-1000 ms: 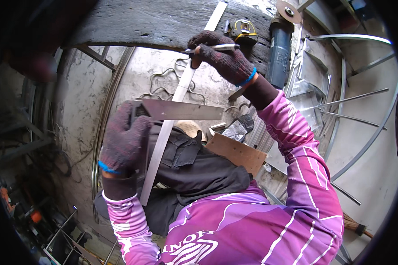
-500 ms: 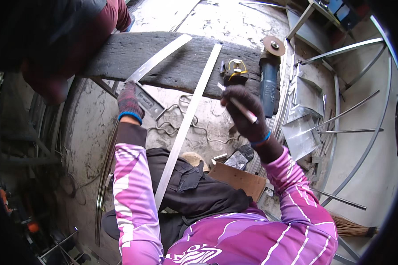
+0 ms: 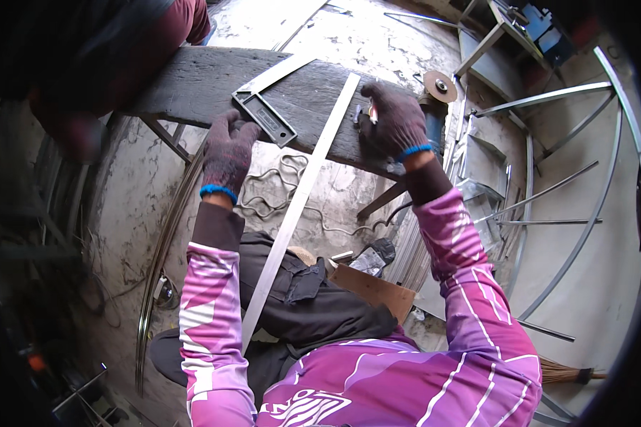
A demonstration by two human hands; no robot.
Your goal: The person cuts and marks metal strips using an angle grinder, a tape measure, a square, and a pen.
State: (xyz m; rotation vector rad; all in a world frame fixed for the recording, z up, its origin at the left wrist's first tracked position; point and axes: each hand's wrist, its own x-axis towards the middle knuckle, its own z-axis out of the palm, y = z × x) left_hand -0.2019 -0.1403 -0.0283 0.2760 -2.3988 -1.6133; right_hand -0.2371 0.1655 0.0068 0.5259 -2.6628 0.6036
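My left hand (image 3: 229, 151), in a dark knit glove with a blue cuff, is beside a try square (image 3: 265, 118) lying on the dark wooden plank (image 3: 199, 78). Its fingers are loosely bent, close to the square's handle, and seem to hold nothing. My right hand (image 3: 397, 122), gloved alike, is over the plank's right part, its fingers curled round something. A small pale piece shows between thumb and forefinger; I cannot tell what it is. Between my hands a long flat metal bar (image 3: 303, 192) slants from the plank down to my lap.
An angle grinder (image 3: 440, 87) lies at the plank's right end, its disc showing past my right hand. Another person's sleeve (image 3: 185, 21) is at the upper left. Curved metal strips (image 3: 598, 206) and a broom (image 3: 559, 371) are on the right. A cable (image 3: 271, 192) winds across the floor.
The try square has moved up and right, more fully onto the plank. My right hand has moved up over the tape measure's spot, hiding it; the marker pen seen in it no longer shows clearly.
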